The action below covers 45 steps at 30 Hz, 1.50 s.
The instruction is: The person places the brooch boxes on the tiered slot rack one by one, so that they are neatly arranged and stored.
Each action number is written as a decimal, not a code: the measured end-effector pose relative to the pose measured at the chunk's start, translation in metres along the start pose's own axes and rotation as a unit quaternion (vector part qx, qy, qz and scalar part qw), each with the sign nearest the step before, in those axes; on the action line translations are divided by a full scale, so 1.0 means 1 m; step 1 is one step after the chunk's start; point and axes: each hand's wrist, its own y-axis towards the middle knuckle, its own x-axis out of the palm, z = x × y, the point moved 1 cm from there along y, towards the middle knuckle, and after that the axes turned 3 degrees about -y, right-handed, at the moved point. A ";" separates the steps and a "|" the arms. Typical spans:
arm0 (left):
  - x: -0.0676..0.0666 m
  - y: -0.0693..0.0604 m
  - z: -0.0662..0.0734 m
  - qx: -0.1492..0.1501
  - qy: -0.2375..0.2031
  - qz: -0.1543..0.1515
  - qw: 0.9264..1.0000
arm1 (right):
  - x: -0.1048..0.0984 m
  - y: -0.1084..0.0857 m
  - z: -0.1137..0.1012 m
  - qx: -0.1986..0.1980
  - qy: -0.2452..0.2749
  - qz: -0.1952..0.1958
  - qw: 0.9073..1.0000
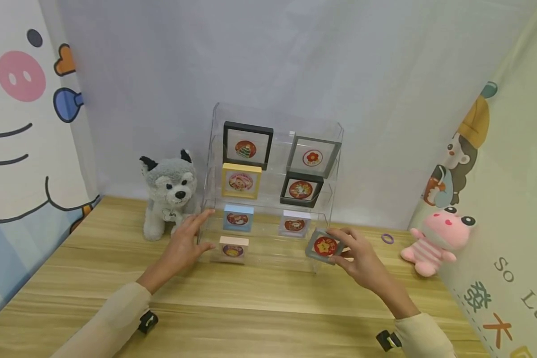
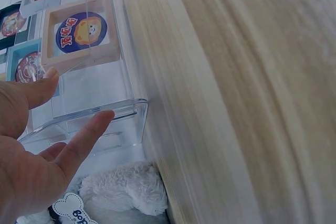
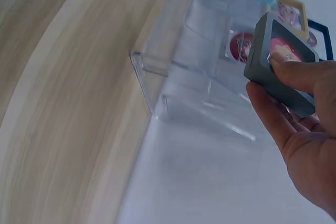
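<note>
A clear tiered acrylic stand [image 1: 268, 258] holds several small framed pictures. My right hand [image 1: 362, 256] pinches a small grey frame [image 1: 325, 246] with a yellow star on red, tilted at the stand's lower right corner. In the right wrist view the thumb lies on the front of this grey frame [image 3: 281, 64] and the fingers are under it. Fingers spread, my left hand [image 1: 185, 243] is at the stand's left side and holds nothing. A pale pink frame [image 1: 233, 250] sits on the bottom tier close to it, with a light blue frame [image 1: 238, 218] one tier above.
On the upper tiers are a black frame [image 1: 248, 144], a grey frame [image 1: 314, 155], a yellow frame [image 1: 241, 181] and others. A plush husky [image 1: 170, 194] sits left of the stand. To the right lie a purple ring [image 1: 387, 238] and a pink plush frog [image 1: 436, 241].
</note>
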 end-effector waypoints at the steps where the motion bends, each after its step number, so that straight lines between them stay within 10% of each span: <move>1: 0.000 0.000 0.000 0.000 -0.001 0.000 1.000 | 0.004 0.003 -0.002 -0.005 -0.002 -0.004 1.000; 25: 0.000 0.000 -0.001 -0.005 -0.007 -0.003 1.000 | 0.074 0.041 -0.003 -0.154 -0.135 -0.024 0.979; 45: 0.000 0.000 -0.001 -0.011 0.000 -0.006 1.000 | 0.088 0.033 0.004 -0.133 -0.109 -0.015 0.985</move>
